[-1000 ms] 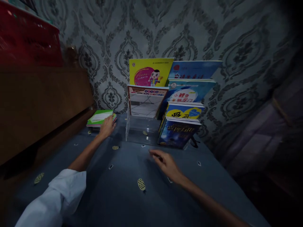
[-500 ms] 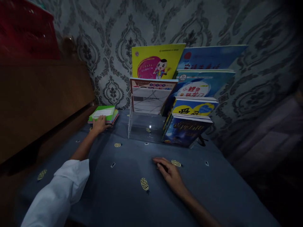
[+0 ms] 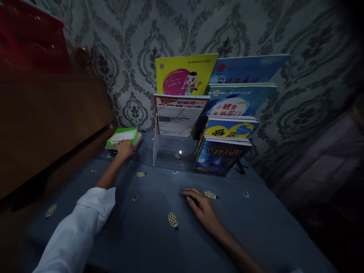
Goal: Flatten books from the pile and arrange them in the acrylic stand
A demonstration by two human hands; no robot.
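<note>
My left hand (image 3: 125,149) reaches to a low stack of books (image 3: 123,133) at the back left of the table. Its fingers lie over the front of the top green cover; the thumb is hard to make out. My right hand (image 3: 200,206) rests on the tablecloth, fingers stretched forward and thumb a little apart, holding nothing. Beyond it stands a clear acrylic book rack (image 3: 170,151). Its left column holds a yellow book (image 3: 184,76) above a brown-and-white book (image 3: 180,117). Blue books (image 3: 223,155) fill the right column, several tiers high. The rack's lowest left tier shows bare plastic.
A dark blue tablecloth (image 3: 142,220) with pineapple prints covers the table. Brown wooden furniture (image 3: 51,125) rises along the left, with a red bag (image 3: 34,38) on it. Patterned wallpaper (image 3: 125,57) backs the table. A dark strap-like thing (image 3: 241,167) lies beside the rack.
My left hand has shifted slightly right along the front of the book stack, and its forearm has swung right. My right hand stays nearly in place. The view has moved a little.
</note>
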